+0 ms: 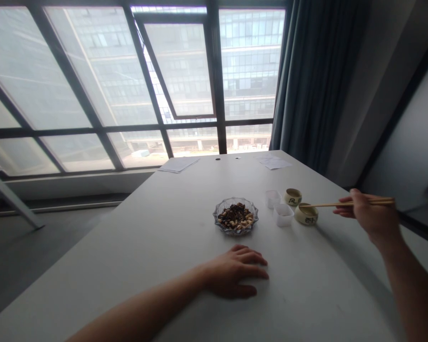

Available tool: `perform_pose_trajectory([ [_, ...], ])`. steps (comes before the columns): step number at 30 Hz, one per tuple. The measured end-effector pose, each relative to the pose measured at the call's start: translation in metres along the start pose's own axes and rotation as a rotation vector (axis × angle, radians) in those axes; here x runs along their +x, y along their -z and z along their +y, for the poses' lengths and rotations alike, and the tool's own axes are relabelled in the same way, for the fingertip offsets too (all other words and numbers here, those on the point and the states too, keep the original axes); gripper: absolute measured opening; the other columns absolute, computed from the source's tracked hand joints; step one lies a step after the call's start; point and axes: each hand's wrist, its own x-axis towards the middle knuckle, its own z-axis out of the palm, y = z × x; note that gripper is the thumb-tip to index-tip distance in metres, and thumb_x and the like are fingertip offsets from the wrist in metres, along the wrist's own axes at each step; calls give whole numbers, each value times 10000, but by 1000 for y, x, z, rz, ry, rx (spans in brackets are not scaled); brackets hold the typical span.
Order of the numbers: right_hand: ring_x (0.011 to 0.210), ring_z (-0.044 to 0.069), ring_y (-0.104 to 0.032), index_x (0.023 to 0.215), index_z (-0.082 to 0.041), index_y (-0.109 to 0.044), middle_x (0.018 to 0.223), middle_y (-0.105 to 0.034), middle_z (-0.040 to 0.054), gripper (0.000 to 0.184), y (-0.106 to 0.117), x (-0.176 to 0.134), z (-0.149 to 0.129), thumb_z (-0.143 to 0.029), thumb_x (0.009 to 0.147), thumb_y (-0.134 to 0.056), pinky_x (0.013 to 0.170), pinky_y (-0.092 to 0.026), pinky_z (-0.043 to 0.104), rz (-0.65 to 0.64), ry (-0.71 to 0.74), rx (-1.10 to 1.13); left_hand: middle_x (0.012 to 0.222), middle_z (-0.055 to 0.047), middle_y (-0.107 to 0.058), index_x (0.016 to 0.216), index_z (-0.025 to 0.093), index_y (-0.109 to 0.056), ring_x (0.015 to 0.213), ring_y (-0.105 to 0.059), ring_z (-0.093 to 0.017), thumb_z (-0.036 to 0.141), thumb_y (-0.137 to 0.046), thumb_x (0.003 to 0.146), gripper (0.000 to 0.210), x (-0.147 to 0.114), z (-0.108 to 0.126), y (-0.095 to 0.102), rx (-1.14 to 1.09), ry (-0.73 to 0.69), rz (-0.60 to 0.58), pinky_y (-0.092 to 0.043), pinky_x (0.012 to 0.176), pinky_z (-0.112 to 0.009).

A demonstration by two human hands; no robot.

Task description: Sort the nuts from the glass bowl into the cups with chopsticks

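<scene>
My right hand grips a pair of wooden chopsticks, whose tips reach over the nearer ceramic cup, a cream one with a dark character on its side. Behind that cup stands a second ceramic cup of the same kind. Flat on the table lies my left hand, fingers spread and holding nothing. Just beyond it sits a scalloped glass bowl with a heap of mixed dark and pale pieces, possibly nuts and seeds. What the cups contain is hidden from this angle.
Two small translucent plastic containers, the nearer container and the farther container, stand between bowl and cups. Paper sheets lie at the far left of the white table, more papers at the far right. Windows and a curtain rise behind.
</scene>
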Motion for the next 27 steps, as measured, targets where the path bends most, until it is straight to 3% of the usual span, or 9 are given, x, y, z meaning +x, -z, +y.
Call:
perform_pose_trajectory([
  [8,500,236,-757,723,-179,-766,647,-755,125,389,-16,-13,-1,-497,944,-722,495,-642,286,-26,150,139,1519,-69,-588,1426,317,-608,1405,-541,-300,477,-671,996,464,0,0,1,2,-1,-3,-306,1238,-441],
  [13,606,273,-799,806,-161,-802,726,-800,120,504,-48,-47,-3,-665,820,-804,532,-677,332,-238,161,214,1522,-67,-585,1432,319,-602,1414,-535,-296,475,-677,994,472,0,-1,-1,4,-3,-3,-299,1242,-438],
  [19,697,275,-825,862,-153,-807,770,-821,126,536,-91,-98,16,-686,870,-749,597,-695,327,-547,82,207,1522,-67,-589,1439,315,-599,1426,-524,-293,484,-666,1001,474,0,-2,-2,7,-9,1,-283,1249,-436],
  [27,683,260,-817,865,-141,-801,777,-821,136,547,-104,-117,22,-683,889,-730,592,-681,312,-637,70,146,1513,-69,-594,1428,312,-602,1411,-535,-295,481,-673,996,469,0,-3,-3,13,-14,8,-286,1245,-432],
])
